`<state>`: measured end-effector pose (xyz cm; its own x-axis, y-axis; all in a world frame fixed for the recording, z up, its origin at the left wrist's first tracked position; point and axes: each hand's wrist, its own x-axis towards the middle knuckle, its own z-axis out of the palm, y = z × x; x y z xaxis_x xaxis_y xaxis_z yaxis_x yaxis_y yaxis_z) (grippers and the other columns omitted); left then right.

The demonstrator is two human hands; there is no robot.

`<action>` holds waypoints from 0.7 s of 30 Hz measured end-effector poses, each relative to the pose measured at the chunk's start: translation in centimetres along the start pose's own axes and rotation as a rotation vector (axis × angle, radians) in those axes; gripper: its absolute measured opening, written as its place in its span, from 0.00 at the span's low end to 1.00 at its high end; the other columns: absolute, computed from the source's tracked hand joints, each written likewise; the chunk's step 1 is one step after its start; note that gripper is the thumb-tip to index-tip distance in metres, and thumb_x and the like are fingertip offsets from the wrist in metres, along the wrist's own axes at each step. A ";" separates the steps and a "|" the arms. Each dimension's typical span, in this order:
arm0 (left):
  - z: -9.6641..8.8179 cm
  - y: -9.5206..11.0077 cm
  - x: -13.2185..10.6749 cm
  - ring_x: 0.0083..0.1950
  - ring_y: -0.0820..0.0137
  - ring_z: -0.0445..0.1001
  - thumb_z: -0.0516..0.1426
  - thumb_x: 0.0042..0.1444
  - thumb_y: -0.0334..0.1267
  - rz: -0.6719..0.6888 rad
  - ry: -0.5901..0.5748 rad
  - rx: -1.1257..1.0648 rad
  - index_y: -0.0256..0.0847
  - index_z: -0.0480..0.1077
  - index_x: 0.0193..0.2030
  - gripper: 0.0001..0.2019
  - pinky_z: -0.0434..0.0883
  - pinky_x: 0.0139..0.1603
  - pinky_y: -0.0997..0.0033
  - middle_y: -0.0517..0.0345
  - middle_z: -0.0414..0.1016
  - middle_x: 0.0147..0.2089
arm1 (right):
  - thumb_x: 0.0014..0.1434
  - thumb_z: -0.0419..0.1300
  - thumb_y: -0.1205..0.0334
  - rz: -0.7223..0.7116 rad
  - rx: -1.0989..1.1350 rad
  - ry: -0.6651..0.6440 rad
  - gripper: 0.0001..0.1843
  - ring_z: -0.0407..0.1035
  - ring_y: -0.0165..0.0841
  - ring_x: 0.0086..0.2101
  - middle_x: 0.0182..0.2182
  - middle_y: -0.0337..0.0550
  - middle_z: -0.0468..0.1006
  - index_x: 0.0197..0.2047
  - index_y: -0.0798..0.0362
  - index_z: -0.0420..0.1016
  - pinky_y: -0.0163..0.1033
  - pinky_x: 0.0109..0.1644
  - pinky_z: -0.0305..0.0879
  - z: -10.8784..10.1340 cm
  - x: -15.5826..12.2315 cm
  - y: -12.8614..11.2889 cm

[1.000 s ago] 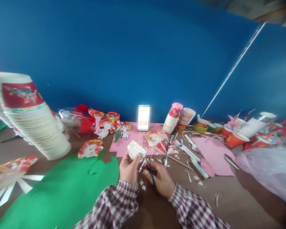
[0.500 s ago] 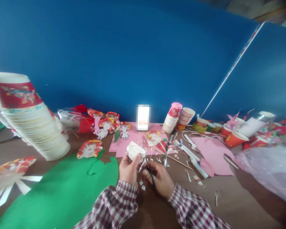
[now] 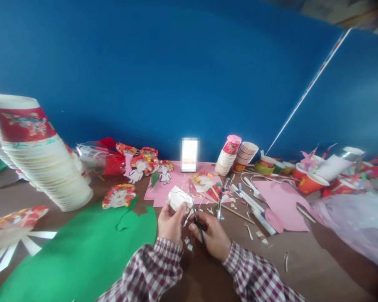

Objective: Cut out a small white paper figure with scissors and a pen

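Between the thumb and fingers of my left hand (image 3: 171,221) is a piece of white paper (image 3: 178,198) with dark lines on it. My right hand (image 3: 212,235) is closed round the dark handles of a pair of scissors (image 3: 199,228). The scissor blades point up and away from me, along the right edge of the paper; whether they touch it I cannot tell. Small white paper scraps (image 3: 189,247) lie on the brown table below my hands. Just beyond are pink paper sheets (image 3: 160,202) and a yellow-and-red cut paper ring (image 3: 204,177).
Leaning stacks of paper cups (image 3: 47,167) stand at the left, with shorter cup stacks (image 3: 228,155) at the back. Green paper (image 3: 91,247) covers the left front. A pink sheet (image 3: 282,205), orange cups (image 3: 313,182) and a plastic bag (image 3: 355,226) lie right. A blue wall (image 3: 176,75) closes the back.
Hardly anything differs. The whole view has shifted very slightly; both hands keep their hold on the paper and the scissors.
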<state>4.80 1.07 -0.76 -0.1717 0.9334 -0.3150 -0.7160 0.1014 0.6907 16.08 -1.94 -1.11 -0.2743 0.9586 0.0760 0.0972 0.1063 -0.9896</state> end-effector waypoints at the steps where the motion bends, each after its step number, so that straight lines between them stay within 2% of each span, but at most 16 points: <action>1: 0.0 0.0 0.0 0.23 0.72 0.73 0.67 0.36 0.33 -0.003 -0.005 -0.001 0.34 0.68 0.40 0.22 0.73 0.23 0.75 0.55 0.75 0.27 | 0.54 0.61 0.60 -0.003 -0.012 0.003 0.09 0.63 0.28 0.24 0.24 0.37 0.69 0.37 0.55 0.68 0.31 0.28 0.60 0.0 0.0 0.0; 21: 0.1 0.1 -0.3 0.24 0.73 0.73 0.66 0.38 0.31 -0.018 -0.010 -0.009 0.35 0.68 0.41 0.21 0.73 0.25 0.75 0.56 0.75 0.28 | 0.55 0.60 0.56 -0.050 -0.063 0.012 0.10 0.64 0.29 0.27 0.25 0.38 0.70 0.36 0.55 0.70 0.32 0.31 0.61 -0.1 -0.1 -0.3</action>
<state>4.83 0.86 -0.57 -0.1521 0.9350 -0.3204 -0.7249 0.1149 0.6792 16.12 -2.02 -0.83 -0.2685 0.9549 0.1266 0.1438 0.1697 -0.9749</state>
